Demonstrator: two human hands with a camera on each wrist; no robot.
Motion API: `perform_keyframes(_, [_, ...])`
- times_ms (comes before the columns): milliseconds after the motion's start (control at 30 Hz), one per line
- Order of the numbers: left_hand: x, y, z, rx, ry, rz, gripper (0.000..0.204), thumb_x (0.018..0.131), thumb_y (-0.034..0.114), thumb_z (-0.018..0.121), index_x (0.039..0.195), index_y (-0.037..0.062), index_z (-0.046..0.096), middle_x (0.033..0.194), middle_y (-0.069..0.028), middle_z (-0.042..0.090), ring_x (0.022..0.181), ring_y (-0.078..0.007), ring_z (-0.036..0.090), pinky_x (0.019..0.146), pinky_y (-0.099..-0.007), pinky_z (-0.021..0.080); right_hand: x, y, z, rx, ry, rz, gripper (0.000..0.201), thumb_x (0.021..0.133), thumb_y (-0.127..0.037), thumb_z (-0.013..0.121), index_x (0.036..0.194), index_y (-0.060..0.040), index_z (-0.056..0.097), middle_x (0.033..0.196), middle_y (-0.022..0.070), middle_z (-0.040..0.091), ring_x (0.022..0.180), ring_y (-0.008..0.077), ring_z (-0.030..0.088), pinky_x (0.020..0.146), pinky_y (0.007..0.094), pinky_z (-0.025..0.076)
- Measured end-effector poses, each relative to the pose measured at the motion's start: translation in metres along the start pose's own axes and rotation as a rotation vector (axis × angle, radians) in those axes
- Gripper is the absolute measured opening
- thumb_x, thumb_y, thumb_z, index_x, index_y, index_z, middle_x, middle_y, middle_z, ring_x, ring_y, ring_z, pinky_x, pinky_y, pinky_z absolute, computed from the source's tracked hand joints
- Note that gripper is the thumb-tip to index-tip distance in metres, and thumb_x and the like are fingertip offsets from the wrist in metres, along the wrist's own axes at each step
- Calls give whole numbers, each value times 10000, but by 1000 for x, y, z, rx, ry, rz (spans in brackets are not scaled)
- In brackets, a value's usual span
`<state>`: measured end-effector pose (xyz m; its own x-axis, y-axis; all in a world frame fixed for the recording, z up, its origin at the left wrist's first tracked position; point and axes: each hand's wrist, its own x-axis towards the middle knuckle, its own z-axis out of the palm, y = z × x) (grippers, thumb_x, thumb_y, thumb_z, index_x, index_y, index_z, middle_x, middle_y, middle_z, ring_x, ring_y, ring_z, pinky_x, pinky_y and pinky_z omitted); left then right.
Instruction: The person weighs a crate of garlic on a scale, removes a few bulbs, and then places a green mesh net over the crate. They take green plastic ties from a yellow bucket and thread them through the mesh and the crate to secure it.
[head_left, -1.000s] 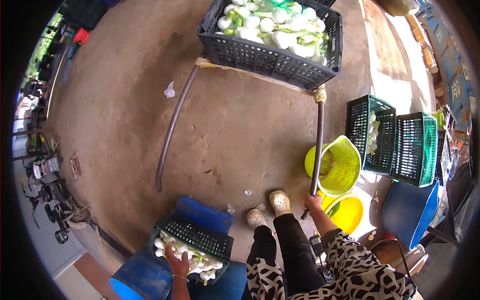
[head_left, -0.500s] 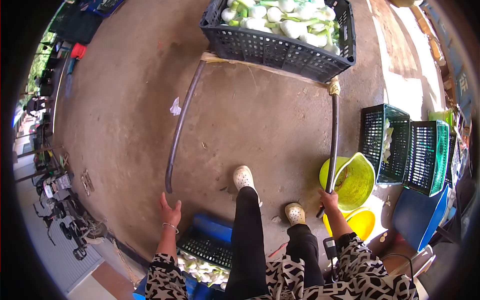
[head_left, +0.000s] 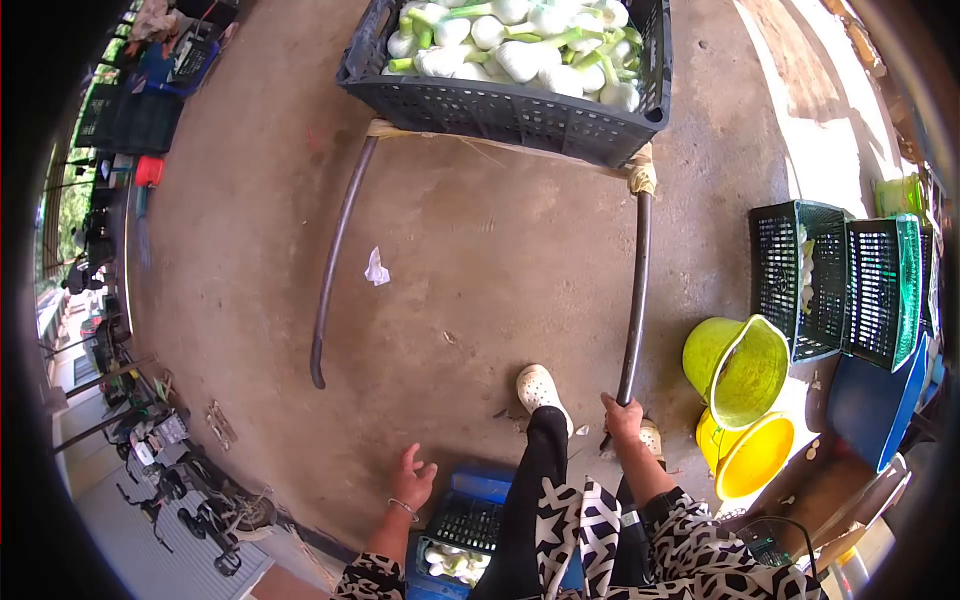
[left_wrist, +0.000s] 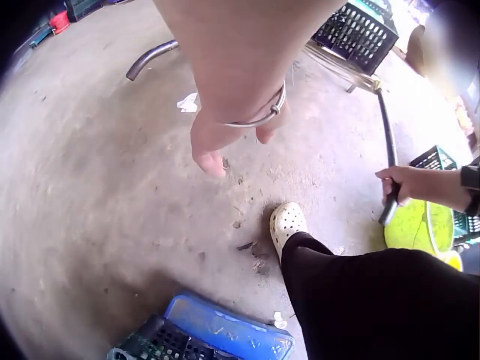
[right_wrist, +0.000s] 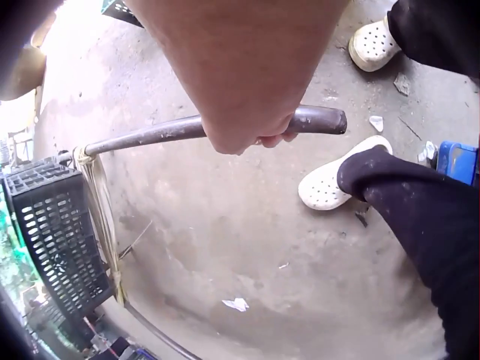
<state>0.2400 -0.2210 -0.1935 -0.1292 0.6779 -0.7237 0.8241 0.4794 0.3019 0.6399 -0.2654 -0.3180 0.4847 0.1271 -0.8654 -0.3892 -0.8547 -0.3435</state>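
Note:
My right hand [head_left: 625,418] grips the end of the right metal handle bar [head_left: 640,280], with the fingers wrapped round it in the right wrist view. My left hand [head_left: 412,478], with a bracelet at the wrist, hangs in the air with loosely bent fingers and holds nothing. It is below the free end of the left handle bar [head_left: 340,240] in the head view. Both bars run forward to a black perforated crate [head_left: 500,112], heaped with white bulb vegetables [head_left: 525,60] with green stalks. Yellowish strapping [head_left: 642,172] is wound where the right bar meets the crate.
Beside my left leg sits a dark crate [head_left: 468,522] of white bulbs by a blue container [head_left: 482,484]. Yellow-green [head_left: 735,372] and yellow buckets [head_left: 755,455] stand right, near more crates [head_left: 800,280]. A scrap of paper [head_left: 377,268] lies between the bars.
My left hand has left the bulbs in the low crate and swung forward, empty. My feet have stepped about and the body has turned. The right hand keeps hold of the handle bar.

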Motion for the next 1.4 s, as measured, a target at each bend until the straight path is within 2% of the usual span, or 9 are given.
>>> perform_keyframes(567, [-174, -145, 35, -421, 93, -437, 581, 770, 289, 701, 1257, 52, 490, 1221, -152, 545, 932, -247, 634, 839, -338, 491, -130, 35, 257, 333, -435, 21, 202, 818, -107, 682, 890, -79, 496, 628, 13, 496, 496, 139, 513, 483, 294, 453])
perform_keyframes(667, [-182, -126, 39, -438, 10, -644, 561, 770, 343, 683, 1227, 55, 533, 1167, -136, 601, 991, -275, 612, 901, -343, 455, -122, 31, 255, 315, -567, 100, 194, 819, -114, 685, 895, -74, 511, 652, 24, 509, 503, 159, 526, 474, 304, 450])
perform_keyframes(900, [-148, -74, 28, -633, 19, -488, 456, 825, 263, 659, 1185, 5, 551, 1116, -142, 628, 1033, -230, 609, 894, -326, 468, -128, -24, 234, -91, -656, 364, 286, 783, -179, 721, 1003, -127, 546, 746, 24, 549, 745, 208, 632, 667, 426, 498])
perform_keyframes(1033, [-147, -31, -3, -814, 26, -361, 395, 860, 248, 636, 1167, 10, 567, 1103, -130, 636, 988, -209, 627, 857, -308, 485, -118, -34, 225, -411, -588, 236, 345, 802, -323, 678, 1029, -116, 519, 788, 56, 596, 683, 221, 596, 629, 397, 436])
perform_keyframes(1100, [-153, -35, 0, -767, 40, -343, 374, 859, 241, 639, 1151, 15, 579, 1092, -121, 639, 969, -195, 630, 828, -300, 496, -114, -45, 215, -594, -618, 176, 447, 792, -347, 699, 1123, -130, 492, 865, 64, 587, 889, 234, 613, 710, 430, 483])
perform_keyframes(1167, [-155, -29, 3, -870, 6, -483, 312, 854, 201, 642, 1112, 28, 609, 1060, -100, 645, 897, -149, 635, 727, -277, 521, -87, -35, 207, -406, -762, 230, 523, 804, -347, 686, 1203, -108, 447, 848, 72, 606, 687, 199, 630, 612, 383, 475])
perform_keyframes(1333, [-180, -6, -15, -923, 28, -469, 251, 855, 169, 618, 1068, 40, 589, 954, -65, 632, 815, -172, 651, 598, -291, 531, -109, -110, 163, -786, -619, -180, 513, 789, -303, 664, 1204, -42, 515, 789, 108, 667, 613, 182, 636, 592, 313, 514])
perform_keyframes(1367, [-183, 2, -20, -869, -4, -421, 238, 857, 169, 612, 1056, 41, 586, 937, -61, 629, 807, -181, 656, 577, -297, 532, -100, -129, 158, -882, -632, -245, 490, 788, -299, 657, 1185, -44, 525, 773, 97, 668, 603, 181, 638, 578, 312, 510])
perform_keyframes(1400, [-181, -17, -6, -332, -150, -73, 188, 843, 184, 603, 963, 41, 583, 875, -76, 609, 801, -218, 639, 606, -344, 514, -94, -142, 141, -895, -630, -213, 434, 798, -275, 642, 1150, -41, 540, 755, 81, 668, 586, 178, 638, 544, 308, 497])
